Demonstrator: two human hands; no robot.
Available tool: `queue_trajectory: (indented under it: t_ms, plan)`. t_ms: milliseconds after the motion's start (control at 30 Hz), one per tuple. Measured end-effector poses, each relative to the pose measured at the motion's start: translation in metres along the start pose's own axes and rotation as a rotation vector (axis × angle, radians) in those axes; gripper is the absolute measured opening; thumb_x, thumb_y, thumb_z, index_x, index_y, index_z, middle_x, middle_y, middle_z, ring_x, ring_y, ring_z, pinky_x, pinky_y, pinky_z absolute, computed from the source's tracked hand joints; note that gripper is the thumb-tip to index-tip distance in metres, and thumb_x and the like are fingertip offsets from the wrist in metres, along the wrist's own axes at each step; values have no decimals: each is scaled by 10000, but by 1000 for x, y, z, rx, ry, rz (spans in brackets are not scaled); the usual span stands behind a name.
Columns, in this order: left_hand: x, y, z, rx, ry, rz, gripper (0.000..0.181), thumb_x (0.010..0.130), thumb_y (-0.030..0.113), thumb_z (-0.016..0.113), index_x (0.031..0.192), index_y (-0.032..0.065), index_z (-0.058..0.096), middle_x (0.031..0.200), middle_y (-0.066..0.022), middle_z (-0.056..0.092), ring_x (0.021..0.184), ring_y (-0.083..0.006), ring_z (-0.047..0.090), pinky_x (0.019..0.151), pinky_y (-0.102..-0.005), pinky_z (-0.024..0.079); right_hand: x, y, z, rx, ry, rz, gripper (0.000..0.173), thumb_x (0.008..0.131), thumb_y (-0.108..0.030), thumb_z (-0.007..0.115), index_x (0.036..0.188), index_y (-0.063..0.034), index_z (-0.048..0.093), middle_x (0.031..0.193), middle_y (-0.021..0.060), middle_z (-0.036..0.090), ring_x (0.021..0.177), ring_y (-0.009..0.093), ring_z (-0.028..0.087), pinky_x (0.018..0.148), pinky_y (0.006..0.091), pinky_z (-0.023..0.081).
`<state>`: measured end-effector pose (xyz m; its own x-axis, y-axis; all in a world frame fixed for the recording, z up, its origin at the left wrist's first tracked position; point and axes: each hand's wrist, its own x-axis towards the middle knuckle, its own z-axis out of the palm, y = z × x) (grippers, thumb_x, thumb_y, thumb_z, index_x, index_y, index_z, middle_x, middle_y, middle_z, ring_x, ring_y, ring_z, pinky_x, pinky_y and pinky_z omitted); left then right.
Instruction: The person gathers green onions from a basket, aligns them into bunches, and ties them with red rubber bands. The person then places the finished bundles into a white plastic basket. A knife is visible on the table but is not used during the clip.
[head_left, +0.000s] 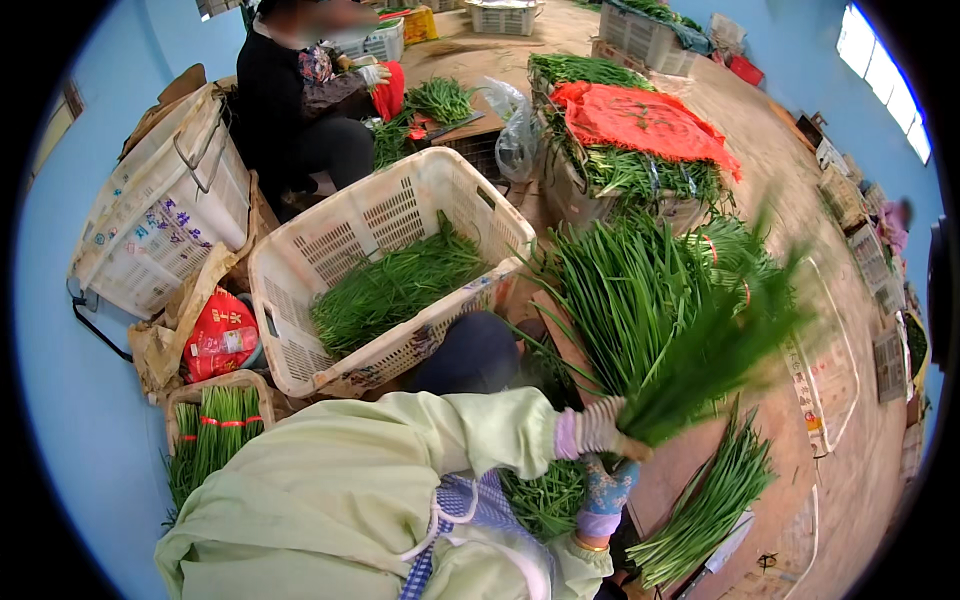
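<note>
My left hand (615, 433), in a striped glove, is shut on a bunch of long green leaf stalks (712, 360), likely garlic chives; the leaves fan out up and right, blurred. Just below it is my right hand (611, 484), in a blue floral covering; its fingers are mostly hidden, so its grip cannot be told. A large pile of the same greens (615, 285) lies beyond on a board. A smaller loose bunch (712, 495) lies at lower right, over what seems a knife blade (729, 541).
A white plastic crate (390, 202) with loose greens stands ahead-left. Banded bundles (225, 420) fill a small crate at left. Another person (315, 112) sits beyond. A red cloth (637, 120) covers part of the greens on a crate at the back. Greens (547, 495) lie by my lap.
</note>
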<state>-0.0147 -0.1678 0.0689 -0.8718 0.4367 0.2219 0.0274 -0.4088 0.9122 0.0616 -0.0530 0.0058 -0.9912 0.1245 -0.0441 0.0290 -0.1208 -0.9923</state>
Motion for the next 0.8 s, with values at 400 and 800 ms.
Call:
queue_trajectory:
  t_ms: [400, 800]
  plan:
    - [68, -34, 84, -89, -390, 22, 837, 443, 63, 829, 1199, 63, 469, 1104, -57, 585, 1075, -185, 501, 914, -328, 397, 17, -56, -93, -220, 257, -35, 364, 671, -62, 663, 994, 14, 514, 907, 169, 581, 887, 308, 546, 828, 405, 419]
    - [63, -70, 75, -111, -85, -9, 507, 713, 95, 626, 1195, 49, 477, 1153, -123, 539, 1095, -255, 495, 929, -390, 402, 26, -31, -76, -748, 250, -297, 430, 671, -93, 677, 1050, 29, 515, 999, 195, 579, 982, 329, 529, 907, 402, 392]
